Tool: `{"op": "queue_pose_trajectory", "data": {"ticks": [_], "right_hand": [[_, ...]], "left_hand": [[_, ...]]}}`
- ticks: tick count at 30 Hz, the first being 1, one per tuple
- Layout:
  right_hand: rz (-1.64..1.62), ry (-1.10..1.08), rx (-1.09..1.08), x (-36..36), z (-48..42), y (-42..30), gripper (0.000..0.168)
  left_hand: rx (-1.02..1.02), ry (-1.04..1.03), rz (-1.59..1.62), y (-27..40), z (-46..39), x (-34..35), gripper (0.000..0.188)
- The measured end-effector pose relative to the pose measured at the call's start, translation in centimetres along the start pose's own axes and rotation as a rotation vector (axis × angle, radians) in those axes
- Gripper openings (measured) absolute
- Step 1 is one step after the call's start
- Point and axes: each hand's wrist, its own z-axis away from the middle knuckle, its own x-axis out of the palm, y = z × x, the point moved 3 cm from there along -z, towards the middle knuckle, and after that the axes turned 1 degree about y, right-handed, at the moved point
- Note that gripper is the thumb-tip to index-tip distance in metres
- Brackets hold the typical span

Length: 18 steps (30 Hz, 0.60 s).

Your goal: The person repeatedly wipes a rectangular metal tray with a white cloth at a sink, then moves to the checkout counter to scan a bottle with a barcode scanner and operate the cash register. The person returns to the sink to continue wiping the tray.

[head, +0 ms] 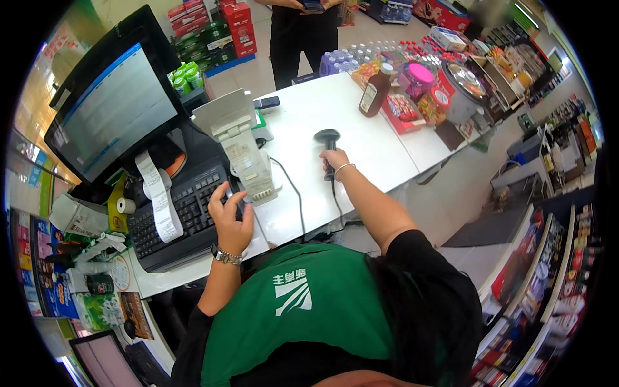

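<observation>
My right hand [333, 162] is closed round the handle of a black handheld barcode scanner [328, 138] over the white counter [382, 150]; its cable hangs towards the counter's near edge. My left hand [232, 217], fingers spread and holding nothing, is over the right end of a black keyboard [193, 208]. A printed paper receipt strip [162, 208] lies across the keys. Right of the keyboard stands a pale device with a raised flap [246, 159]. Behind the keyboard is a lit monitor [116, 111]. A brown bottle with a white cap [375, 94] stands farther back on the counter.
Across the counter a person in black trousers [304, 43] holds a dark object. Candy tubs [418, 77], snack boxes and a round-lidded cooker [464, 82] crowd the counter's right end. A small dark device [267, 102] lies near the far edge. Stocked shelves [541, 271] stand at right.
</observation>
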Motion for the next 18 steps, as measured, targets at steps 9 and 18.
{"op": "queue_pose_trajectory", "data": {"ticks": [9, 18], "right_hand": [[0.185, 0.466, -0.374, -3.4, -3.7, -7.1, 0.047], [0.181, 0.451, -0.370, -2.5, -4.6, -5.9, 0.063]], "left_hand": [[-0.268, 0.011, -0.049, 0.6, 1.8, 2.9, 0.023], [-0.290, 0.013, -0.305, -0.2, 3.5, 3.3, 0.027]]}}
